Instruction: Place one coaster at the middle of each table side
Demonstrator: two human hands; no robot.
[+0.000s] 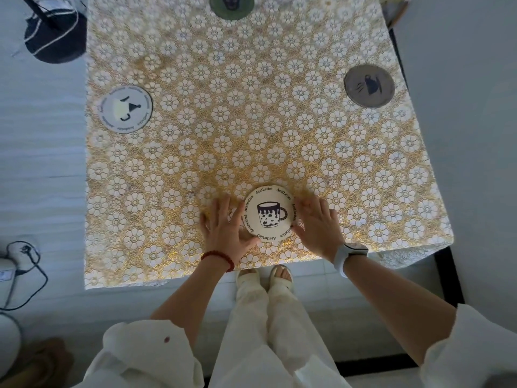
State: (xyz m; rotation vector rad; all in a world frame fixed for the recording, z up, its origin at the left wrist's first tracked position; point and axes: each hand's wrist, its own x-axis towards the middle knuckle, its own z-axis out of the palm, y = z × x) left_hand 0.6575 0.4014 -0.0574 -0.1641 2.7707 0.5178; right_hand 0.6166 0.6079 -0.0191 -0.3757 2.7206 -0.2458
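A round cream coaster with a mug drawing lies flat near the middle of the table's near side. My left hand touches its left rim with spread fingers, and my right hand touches its right rim. A white coaster rests by the left side, a grey coaster by the right side, and a green coaster at the far side, partly cut off by the frame. All lie on the table, covered in a gold and white flower-patterned cloth.
A dark round lamp or stand base with a cord sits on the floor beyond the table's far left corner. A plug and cable lie on the floor at the left. My feet stand at the near edge. A wall runs along the right.
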